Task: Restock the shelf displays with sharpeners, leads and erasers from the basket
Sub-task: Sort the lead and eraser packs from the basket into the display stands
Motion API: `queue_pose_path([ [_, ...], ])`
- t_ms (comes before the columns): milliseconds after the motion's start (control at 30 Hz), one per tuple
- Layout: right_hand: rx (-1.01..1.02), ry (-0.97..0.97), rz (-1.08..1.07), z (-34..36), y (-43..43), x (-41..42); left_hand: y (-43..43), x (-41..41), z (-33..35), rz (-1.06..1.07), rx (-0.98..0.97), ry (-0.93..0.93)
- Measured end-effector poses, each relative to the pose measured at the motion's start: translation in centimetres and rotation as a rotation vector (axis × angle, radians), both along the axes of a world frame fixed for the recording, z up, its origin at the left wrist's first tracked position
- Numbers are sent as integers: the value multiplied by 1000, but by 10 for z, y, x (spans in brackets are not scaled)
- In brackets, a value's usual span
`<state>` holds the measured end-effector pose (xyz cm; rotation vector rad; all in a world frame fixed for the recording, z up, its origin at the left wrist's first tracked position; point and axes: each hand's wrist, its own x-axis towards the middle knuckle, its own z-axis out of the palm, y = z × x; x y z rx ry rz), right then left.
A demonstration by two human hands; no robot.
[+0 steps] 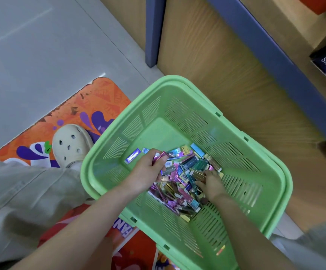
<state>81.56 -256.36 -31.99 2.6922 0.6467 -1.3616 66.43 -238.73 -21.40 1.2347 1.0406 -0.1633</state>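
Grey floor [31, 55], orange mat [92, 102], wooden shelf unit [226, 65] edged blue.

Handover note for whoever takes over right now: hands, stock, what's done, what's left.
Left hand: grips a few pink packs over the basket.
Right hand: fingers down in the pile of packs; can't tell if it has one.
Basket sits beside the shelf unit.
Done: a few packs gathered in the left hand.
Left: most of the pile is in the basket, and no shelf display is in view.
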Motion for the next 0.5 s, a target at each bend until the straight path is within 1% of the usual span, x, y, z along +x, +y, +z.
queue_pose_path([
  [100,3,-6,-12,1,5,-2,0,-1,-2,-11,-2,59],
  [233,116,137,-115,23,18,-4,-3,-2,-6,-18,-22,150],
  [300,210,204,-174,36,26,-7,-4,-2,-6,66,-57,139],
  [400,338,277,-194,64,44,-14,-7,2,0,253,-163,96],
  [500,433,355,-225,94,61,-25,-11,5,11,338,-194,78],
])
